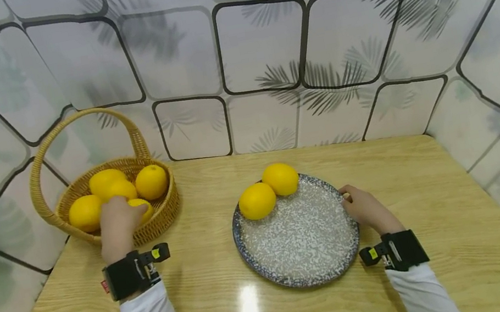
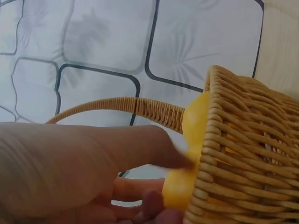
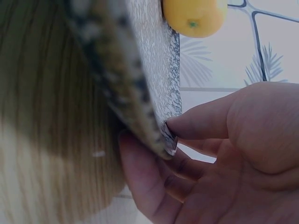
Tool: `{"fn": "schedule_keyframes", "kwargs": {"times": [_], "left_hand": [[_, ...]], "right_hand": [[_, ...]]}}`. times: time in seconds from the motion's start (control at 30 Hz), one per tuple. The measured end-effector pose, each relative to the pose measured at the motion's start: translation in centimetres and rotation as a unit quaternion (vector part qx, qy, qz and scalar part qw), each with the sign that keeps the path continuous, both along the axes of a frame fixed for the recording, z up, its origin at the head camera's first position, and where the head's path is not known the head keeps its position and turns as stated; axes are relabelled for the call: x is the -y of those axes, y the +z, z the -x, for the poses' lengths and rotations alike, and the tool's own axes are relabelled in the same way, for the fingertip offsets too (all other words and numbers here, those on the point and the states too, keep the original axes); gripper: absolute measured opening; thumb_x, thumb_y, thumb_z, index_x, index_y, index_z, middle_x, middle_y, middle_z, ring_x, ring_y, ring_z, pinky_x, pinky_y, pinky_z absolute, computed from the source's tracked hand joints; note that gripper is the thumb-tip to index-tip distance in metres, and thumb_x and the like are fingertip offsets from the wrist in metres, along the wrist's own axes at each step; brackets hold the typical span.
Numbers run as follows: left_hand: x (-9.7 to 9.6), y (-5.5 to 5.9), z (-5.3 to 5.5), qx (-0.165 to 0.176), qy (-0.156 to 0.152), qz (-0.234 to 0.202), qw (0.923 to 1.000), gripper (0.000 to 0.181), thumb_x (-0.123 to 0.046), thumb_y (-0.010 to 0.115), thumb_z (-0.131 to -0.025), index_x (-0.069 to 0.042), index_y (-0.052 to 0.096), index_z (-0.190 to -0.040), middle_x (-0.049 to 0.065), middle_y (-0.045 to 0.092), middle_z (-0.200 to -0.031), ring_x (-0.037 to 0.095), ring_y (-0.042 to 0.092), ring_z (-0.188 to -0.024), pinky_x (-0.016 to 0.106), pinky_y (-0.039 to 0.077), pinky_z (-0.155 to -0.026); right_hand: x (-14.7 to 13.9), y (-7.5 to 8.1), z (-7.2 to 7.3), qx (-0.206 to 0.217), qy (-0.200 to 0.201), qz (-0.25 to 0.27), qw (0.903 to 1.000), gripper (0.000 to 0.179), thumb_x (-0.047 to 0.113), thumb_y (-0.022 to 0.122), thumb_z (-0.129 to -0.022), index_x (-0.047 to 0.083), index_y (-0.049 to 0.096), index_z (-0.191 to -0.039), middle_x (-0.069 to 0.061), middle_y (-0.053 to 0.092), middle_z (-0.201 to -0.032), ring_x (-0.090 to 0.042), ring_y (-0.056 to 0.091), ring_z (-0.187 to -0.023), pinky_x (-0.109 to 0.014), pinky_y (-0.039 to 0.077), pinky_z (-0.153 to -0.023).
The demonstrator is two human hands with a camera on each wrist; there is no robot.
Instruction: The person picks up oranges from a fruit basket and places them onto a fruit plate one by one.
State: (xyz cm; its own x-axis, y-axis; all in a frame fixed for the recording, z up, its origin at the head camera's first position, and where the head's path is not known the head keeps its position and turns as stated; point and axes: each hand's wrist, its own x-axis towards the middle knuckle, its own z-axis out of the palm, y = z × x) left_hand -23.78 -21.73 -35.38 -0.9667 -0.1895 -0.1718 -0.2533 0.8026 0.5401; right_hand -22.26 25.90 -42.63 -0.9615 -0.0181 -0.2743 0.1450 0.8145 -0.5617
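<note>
My left hand (image 1: 120, 221) reaches into the wicker basket (image 1: 161, 219), its thumb and fingers around a lemon (image 1: 143, 210) near the front rim. Thumb and lemon also show in the left wrist view, where the basket wall (image 2: 252, 154) hides part of the fruit. On the right, my right hand (image 1: 367, 208) pinches the rim of a speckled grey plate (image 1: 305, 241), thumb on top and fingers underneath, as the right wrist view shows. Two lemons, one at the left (image 1: 257, 201) and one behind it (image 1: 281, 179), sit together on the plate's far left side.
Several more yellow fruits (image 1: 86, 213) lie in the basket, among them a rounder one (image 1: 151, 182). The basket's tall arched handle (image 1: 36, 182) rises above them. A patterned backdrop (image 1: 261, 48) stands behind and beside the wooden table (image 1: 216, 251).
</note>
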Motion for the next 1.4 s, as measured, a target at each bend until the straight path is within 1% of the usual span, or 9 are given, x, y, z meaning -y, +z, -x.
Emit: {"fn": "schedule_keyframes", "kwargs": {"times": [0.1,0.23,0.3,0.47,0.7,0.87,1.07,1.2,1.4], "left_hand": [[-0.2,-0.4,0.3,0.008,0.001,0.007,0.9999,0.074,-0.037,0.054,-0.094,0.018,0.036,-0.14,0.047,0.036,-0.14,0.059,0.036,-0.123,0.069,0.037,-0.102],[-0.6,-1.4,0.6,0.017,0.03,0.028,0.999,0.089,-0.054,0.053,-0.09,0.017,0.034,-0.14,0.051,0.03,-0.139,0.068,0.026,-0.121,0.074,0.035,-0.097],[-0.8,-1.8,0.7,0.021,0.045,0.029,0.9983,0.093,-0.058,0.051,-0.089,0.018,0.031,-0.14,0.051,0.032,-0.136,0.067,0.031,-0.119,0.073,0.038,-0.095],[-1.2,-1.9,0.8,0.044,0.045,0.018,0.9979,0.101,-0.061,0.044,-0.09,0.019,0.015,-0.145,0.051,0.032,-0.136,0.062,0.04,-0.118,0.071,0.038,-0.097],[-1.6,-1.6,0.9,0.07,0.045,0.0,0.9965,0.101,-0.055,0.041,-0.093,0.015,-0.004,-0.149,0.052,0.008,-0.146,0.067,0.027,-0.123,0.075,0.032,-0.099],[-1.7,-1.5,0.8,0.063,0.063,0.006,0.996,0.1,-0.051,0.045,-0.093,0.018,-0.001,-0.148,0.055,0.012,-0.141,0.068,0.029,-0.12,0.075,0.033,-0.099],[-2.1,-1.6,0.8,0.062,0.066,0.056,0.9943,0.098,-0.053,0.044,-0.093,0.019,0.004,-0.147,0.055,0.018,-0.141,0.066,0.026,-0.125,0.075,0.024,-0.104],[-2.2,-1.6,0.8,0.062,0.073,0.063,0.9934,0.097,-0.055,0.043,-0.094,0.017,0.007,-0.148,0.054,0.016,-0.143,0.07,0.026,-0.124,0.077,0.019,-0.106],[-2.1,-1.5,0.9,0.072,0.07,0.075,0.9921,0.097,-0.057,0.041,-0.093,0.016,0.009,-0.149,0.054,0.017,-0.144,0.068,0.024,-0.126,0.076,0.021,-0.105]], "right_hand": [[0.0,-0.1,0.0,-0.002,0.001,-0.002,1.0,0.044,0.012,0.037,-0.101,-0.005,0.039,-0.141,-0.034,0.058,-0.123,-0.033,0.058,-0.094,-0.038,0.051,-0.068],[-0.1,-0.1,-0.1,-0.003,0.004,-0.004,1.0,0.044,0.012,0.037,-0.101,-0.005,0.039,-0.141,-0.034,0.058,-0.122,-0.033,0.058,-0.094,-0.038,0.051,-0.069],[-0.1,-0.1,-0.1,-0.003,0.003,-0.003,1.0,0.044,0.012,0.037,-0.101,-0.005,0.039,-0.141,-0.034,0.058,-0.122,-0.032,0.058,-0.093,-0.038,0.051,-0.068],[-0.1,0.0,-0.1,-0.005,0.002,-0.003,1.0,0.044,0.012,0.037,-0.101,-0.006,0.04,-0.141,-0.034,0.059,-0.121,-0.032,0.058,-0.091,-0.036,0.05,-0.066],[-0.2,-0.1,0.1,-0.005,0.001,-0.008,1.0,0.044,0.013,0.036,-0.101,-0.005,0.039,-0.141,-0.035,0.057,-0.125,-0.035,0.058,-0.096,-0.039,0.051,-0.07],[-0.2,-0.2,0.2,-0.001,0.003,-0.01,0.9999,0.044,0.014,0.035,-0.101,-0.005,0.039,-0.141,-0.035,0.056,-0.127,-0.036,0.057,-0.101,-0.042,0.051,-0.074],[-0.2,-0.3,0.1,-0.003,0.0,-0.008,1.0,0.044,0.013,0.035,-0.101,-0.005,0.04,-0.141,-0.035,0.057,-0.127,-0.037,0.057,-0.102,-0.043,0.051,-0.075],[-0.1,-0.4,0.1,-0.007,0.001,-0.008,0.9999,0.044,0.013,0.036,-0.101,-0.005,0.04,-0.141,-0.035,0.057,-0.126,-0.035,0.057,-0.1,-0.043,0.052,-0.074],[-0.1,-0.4,-0.2,-0.017,0.003,-0.008,0.9998,0.043,0.012,0.038,-0.1,-0.005,0.042,-0.139,-0.035,0.058,-0.125,-0.035,0.058,-0.099,-0.044,0.052,-0.075]]}}
